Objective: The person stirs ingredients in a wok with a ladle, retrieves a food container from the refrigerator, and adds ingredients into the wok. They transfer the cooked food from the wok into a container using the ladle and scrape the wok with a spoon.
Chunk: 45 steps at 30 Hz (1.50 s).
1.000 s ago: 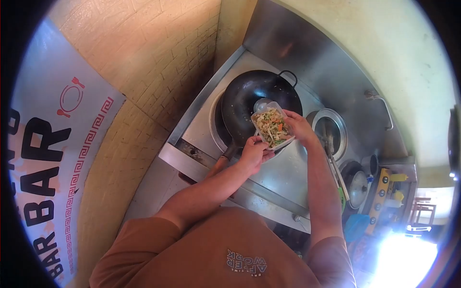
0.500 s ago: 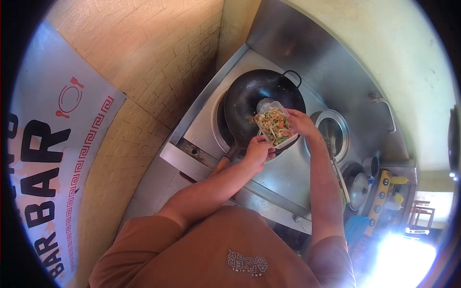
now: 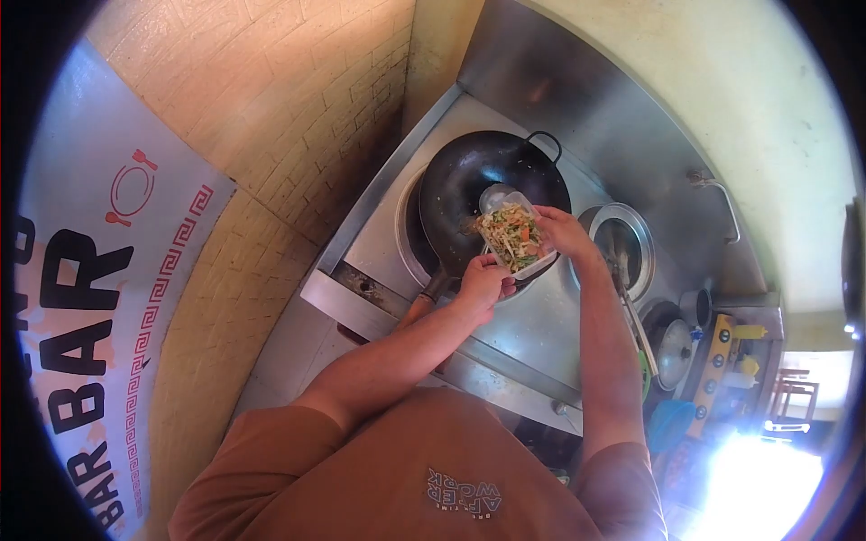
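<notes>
A clear plastic container point(image 3: 538, 263) filled with chopped vegetables point(image 3: 512, 234) is held tilted over the right side of a black wok point(image 3: 451, 194). My left hand point(image 3: 484, 285) grips its near left corner. Around its right edge, the fingers of my right hand point(image 3: 564, 233) are closed. Part of a ladle's round bowl point(image 3: 494, 197) shows in the wok beyond the container. Small food bits lie on the wok's surface beside the container. The wok's wooden handle point(image 3: 418, 311) points toward me, beside my left forearm.
Right of the wok, a round metal pot point(image 3: 642, 243) sits on the steel stove top point(image 3: 532, 334), with long utensils across it. Farther right are a lidded pan point(image 3: 674, 353), a small pot point(image 3: 695, 307) and yellow bottles point(image 3: 748, 333). A faucet point(image 3: 724, 203) juts from the back panel.
The container looks slightly more tilted toward the wok than a second ago, and food bits now show in the wok by its left edge. Both hands keep their hold.
</notes>
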Motion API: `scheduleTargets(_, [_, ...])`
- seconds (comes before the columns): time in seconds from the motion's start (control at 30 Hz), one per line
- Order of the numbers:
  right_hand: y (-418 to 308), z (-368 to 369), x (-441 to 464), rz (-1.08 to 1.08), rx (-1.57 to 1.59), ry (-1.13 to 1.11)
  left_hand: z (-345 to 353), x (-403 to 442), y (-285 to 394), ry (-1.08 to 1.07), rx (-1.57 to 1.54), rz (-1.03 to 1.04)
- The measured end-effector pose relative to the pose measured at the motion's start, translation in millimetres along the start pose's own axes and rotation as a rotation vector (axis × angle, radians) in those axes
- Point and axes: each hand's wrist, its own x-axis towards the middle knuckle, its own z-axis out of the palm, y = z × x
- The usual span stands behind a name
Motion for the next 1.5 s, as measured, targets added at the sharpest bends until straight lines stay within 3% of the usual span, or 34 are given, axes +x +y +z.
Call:
scheduleTargets(0.13, [-9.2, -2.3, -5.1, 0.084, 0.002, -0.026, -0.2, -1.8, 1.3, -0.012, -0.004, -0.007])
scheduleTargets(0.83, [-8.3, 3.6, -1.5, 0.033, -0.142, 0.015, -7.5, -0.4, 7.9, -0.025, 0.009, -0.014])
scheduleTargets(1.03, [-17.1, 6.4, -7.9, 0.126, -0.088, 0.01, -9.9, 2.4, 8.3, -0.031, 0.01, -0.002])
scheduleTargets(1.27, [-3.2, 6.1, -4.6, 0.034, -0.099, 0.024, -10.7, 1.3, 7.6, -0.02, 0.02, -0.013])
scheduleTargets(1.43, [-34.1, 13.1, -19.4, 0.044, -0.238, 0.053, -15.6, 4.6, 7.5, -0.074, -0.009, -0.044])
scheduleTargets(1.5, [-26.8, 13.4, -14.7, 0.095, -0.128, 0.052, -15.5, 3.6, 6.5, -0.058, 0.002, -0.006])
